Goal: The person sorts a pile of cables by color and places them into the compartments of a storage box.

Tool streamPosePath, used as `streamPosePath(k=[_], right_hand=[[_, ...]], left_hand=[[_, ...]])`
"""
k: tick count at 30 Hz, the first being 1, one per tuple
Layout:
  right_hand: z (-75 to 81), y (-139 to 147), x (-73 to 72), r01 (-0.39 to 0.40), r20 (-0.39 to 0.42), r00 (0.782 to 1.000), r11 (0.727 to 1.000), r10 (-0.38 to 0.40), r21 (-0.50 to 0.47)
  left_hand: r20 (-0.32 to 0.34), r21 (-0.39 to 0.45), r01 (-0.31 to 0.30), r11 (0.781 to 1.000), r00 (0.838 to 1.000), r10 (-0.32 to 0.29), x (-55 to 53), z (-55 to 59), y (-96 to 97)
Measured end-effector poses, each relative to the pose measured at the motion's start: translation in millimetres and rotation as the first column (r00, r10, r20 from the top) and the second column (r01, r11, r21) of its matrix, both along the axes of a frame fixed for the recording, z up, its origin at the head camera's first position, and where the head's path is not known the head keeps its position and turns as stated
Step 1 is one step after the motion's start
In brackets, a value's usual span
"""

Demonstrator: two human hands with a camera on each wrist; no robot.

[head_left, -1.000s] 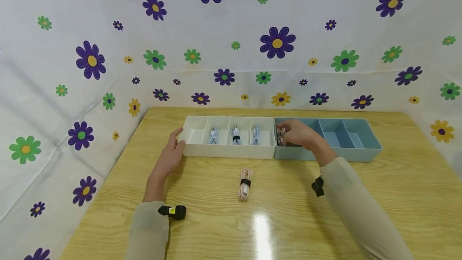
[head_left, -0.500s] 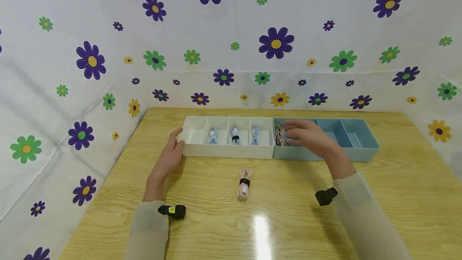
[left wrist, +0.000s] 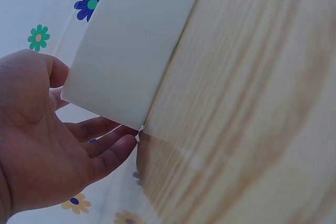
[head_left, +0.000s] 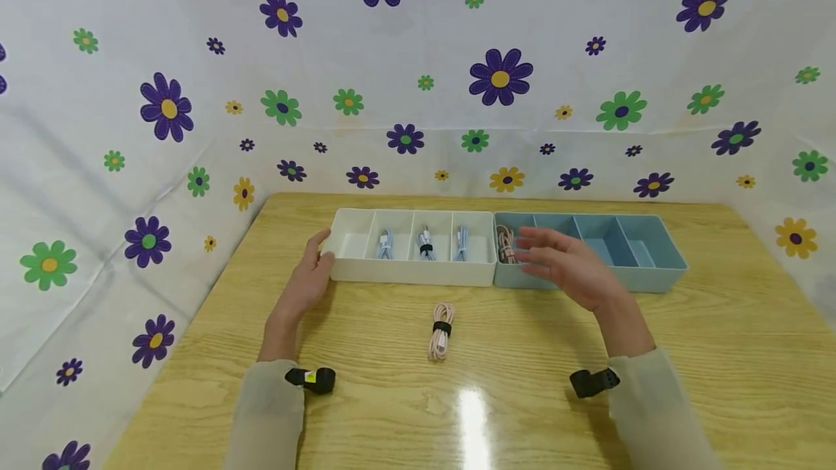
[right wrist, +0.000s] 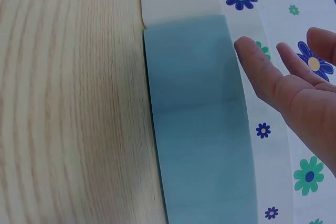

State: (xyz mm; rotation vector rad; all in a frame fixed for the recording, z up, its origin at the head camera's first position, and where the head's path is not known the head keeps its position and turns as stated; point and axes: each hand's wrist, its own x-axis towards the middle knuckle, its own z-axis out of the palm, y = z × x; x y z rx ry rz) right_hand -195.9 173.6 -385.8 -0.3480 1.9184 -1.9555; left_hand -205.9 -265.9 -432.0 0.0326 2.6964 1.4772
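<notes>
My left hand (head_left: 308, 278) rests its fingers against the left end of a white divided box (head_left: 411, 272); the left wrist view shows thumb and fingertips along that end wall. Over the front of a blue divided box (head_left: 653, 280) hovers my right hand (head_left: 568, 267), fingers extended and holding nothing. Just left of its fingertips, a bundled pink cable (head_left: 505, 244) lies in the blue box's leftmost compartment. Another pink cable (head_left: 441, 331), coiled and bound with a black strap, lies on the table in front of the boxes.
Light blue cables (head_left: 385, 244) sit singly in three compartments of the white box, whose leftmost compartment holds none. Both boxes stand end to end on a wooden table (head_left: 366, 397). A white flowered cloth (head_left: 418, 35) hangs behind and at both sides.
My right hand has let go of the pink cable in the blue box's leftmost compartment, spread its fingers and drawn back to the right and toward me. The left hand has stayed put.
</notes>
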Motion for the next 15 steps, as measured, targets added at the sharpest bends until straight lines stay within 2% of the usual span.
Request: streamPosePath(k=[8, 15], right_hand=[[-1.9, -2, 6.5, -0.025, -0.044, 0.999, 0.999, 0.024, -0.028], [-5.3, 9, 16.4, -0.032, -0.083, 0.996, 0.999, 0.030, -0.027]], left_hand=[[-0.005, -0.011, -0.001, 1.000, 1.000, 0.001, -2.6, 0.6, -3.4], [0.015, -0.022, 0.010, 1.000, 1.000, -0.010, -2.3, 0.0, -2.6]])
